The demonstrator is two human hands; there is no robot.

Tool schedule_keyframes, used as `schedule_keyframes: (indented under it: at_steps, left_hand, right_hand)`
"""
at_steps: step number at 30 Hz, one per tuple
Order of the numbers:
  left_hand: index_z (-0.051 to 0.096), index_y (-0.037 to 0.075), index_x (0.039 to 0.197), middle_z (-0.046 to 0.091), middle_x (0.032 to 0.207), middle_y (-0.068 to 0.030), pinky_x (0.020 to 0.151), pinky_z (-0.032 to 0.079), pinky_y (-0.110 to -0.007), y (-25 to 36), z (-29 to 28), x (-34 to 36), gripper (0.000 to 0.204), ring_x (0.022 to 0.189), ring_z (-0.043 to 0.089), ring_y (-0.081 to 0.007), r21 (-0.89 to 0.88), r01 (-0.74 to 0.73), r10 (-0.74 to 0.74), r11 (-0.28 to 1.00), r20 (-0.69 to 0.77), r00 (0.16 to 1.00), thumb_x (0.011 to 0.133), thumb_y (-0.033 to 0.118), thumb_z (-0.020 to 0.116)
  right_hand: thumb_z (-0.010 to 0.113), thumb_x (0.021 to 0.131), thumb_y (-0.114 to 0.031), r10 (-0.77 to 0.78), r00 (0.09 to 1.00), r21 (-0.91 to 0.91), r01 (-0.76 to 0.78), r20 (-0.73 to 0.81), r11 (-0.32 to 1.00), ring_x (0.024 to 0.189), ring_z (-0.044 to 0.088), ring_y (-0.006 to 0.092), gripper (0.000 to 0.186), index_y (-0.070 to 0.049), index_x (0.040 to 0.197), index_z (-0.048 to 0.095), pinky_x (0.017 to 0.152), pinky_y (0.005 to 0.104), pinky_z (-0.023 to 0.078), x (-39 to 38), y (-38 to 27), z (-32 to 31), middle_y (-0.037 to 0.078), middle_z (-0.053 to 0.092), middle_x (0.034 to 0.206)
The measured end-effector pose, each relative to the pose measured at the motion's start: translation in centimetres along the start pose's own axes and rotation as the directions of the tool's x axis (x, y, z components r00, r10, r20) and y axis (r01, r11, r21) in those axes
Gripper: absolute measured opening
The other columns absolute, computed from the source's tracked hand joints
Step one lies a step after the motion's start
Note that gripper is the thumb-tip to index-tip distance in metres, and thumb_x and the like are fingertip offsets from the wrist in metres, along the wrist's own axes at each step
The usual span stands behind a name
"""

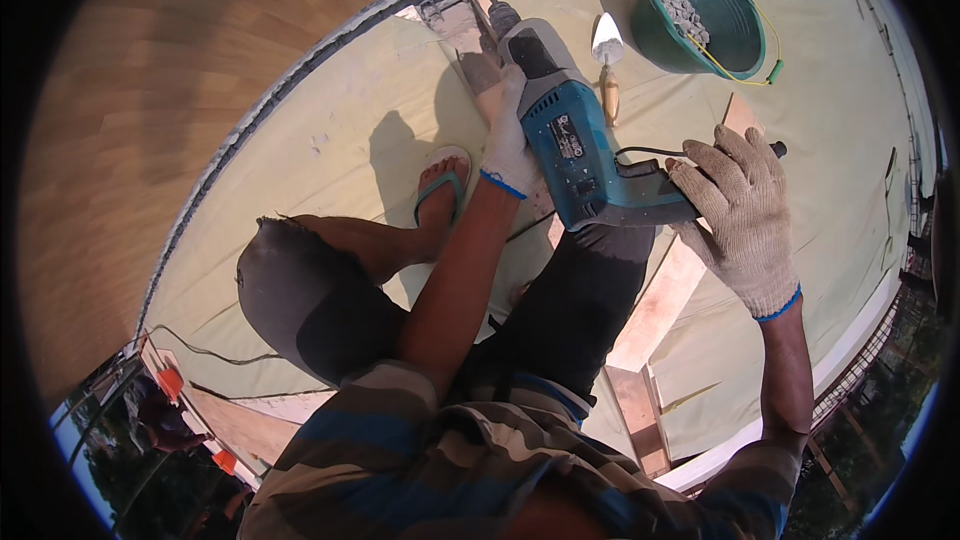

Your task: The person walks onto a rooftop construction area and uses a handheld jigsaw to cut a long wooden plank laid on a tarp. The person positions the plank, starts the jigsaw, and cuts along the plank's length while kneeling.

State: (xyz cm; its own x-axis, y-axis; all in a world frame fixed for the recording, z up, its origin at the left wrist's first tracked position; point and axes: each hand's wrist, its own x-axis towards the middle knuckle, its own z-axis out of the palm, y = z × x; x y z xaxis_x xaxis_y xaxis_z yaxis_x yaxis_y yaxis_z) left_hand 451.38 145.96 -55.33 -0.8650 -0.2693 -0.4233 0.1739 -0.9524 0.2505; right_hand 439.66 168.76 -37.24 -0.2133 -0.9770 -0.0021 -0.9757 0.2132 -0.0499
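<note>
Most of the ground here is a pale yellow sheet (850, 240), with a brown wood-patterned surface (200, 90) past the grey edge on the left. A light plank (655, 315) lies on the sheet under the right arm. The blue-and-grey power drill (570, 155) is up in front of the knees, bit toward the grey edge. Green bucket (735, 25) at upper right, grey chunks inside. Gloved left hand (508, 130) is wrapped on the drill's front body; gloved right hand (738, 205) is at the handle's rear, fingers half bent, can't tell if it's really gripping. Small trowel (606, 52) sits between drill and bucket.
</note>
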Motion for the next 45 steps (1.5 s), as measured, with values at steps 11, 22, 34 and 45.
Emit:
schedule_keyframes:
  at_steps: [11,22,34,45]
  left_hand:
    - [0.061,0.004,0.135,0.072,0.125,-0.0175,0.094,0.063,-0.049,-1.4,-14.0,1.5,0.070,0.111,0.072,-0.0315,-0.181,0.050,-0.059,0.982,-0.046,0.997,0.106,0.065,0.045]
    - [0.058,0.004,0.141,0.067,0.133,-0.0154,0.103,0.056,-0.042,-5.5,-16.3,-0.4,0.081,0.119,0.067,-0.0292,-0.047,0.007,-0.019,0.999,-0.255,0.967,0.103,0.074,0.038]
    - [0.048,0.003,0.153,0.060,0.145,-0.0100,0.114,0.047,-0.039,-12.9,-26.9,-0.7,0.065,0.133,0.059,-0.0231,0.556,0.201,-0.027,0.806,-0.305,0.952,0.110,0.051,0.046]
    - [0.054,0.009,0.146,0.061,0.144,-0.0099,0.113,0.047,-0.040,-20.7,-22.4,-7.3,0.050,0.130,0.059,-0.0264,0.983,0.120,-0.270,-0.141,-0.155,0.950,0.108,0.041,0.049]
  right_hand:
    - [0.077,0.097,-0.018,0.864,0.375,0.942,-0.141,0.336,-0.305,0.131,0.056,0.0240,0.081,-0.001,0.161,0.030,0.109,0.0367,0.047,3.9,-10.7,13.7,0.015,0.052,0.148]
    - [0.073,0.093,-0.005,0.666,0.628,0.816,0.084,0.402,-0.572,0.099,0.067,0.0170,0.060,-0.001,0.147,0.048,0.094,0.0342,0.054,5.2,-11.6,17.6,0.008,0.071,0.105]
    - [0.076,0.084,-0.004,0.643,0.716,0.963,-0.200,0.271,-0.183,0.090,0.064,0.0109,0.055,-0.001,0.135,0.058,0.089,0.0302,0.052,4.4,-12.5,16.7,0.003,0.069,0.095]
    - [0.077,0.086,-0.011,0.660,0.718,0.975,-0.157,0.220,-0.154,0.091,0.067,0.0132,0.050,0.000,0.132,0.061,0.085,0.0317,0.054,4.3,-12.7,16.9,0.005,0.071,0.099]
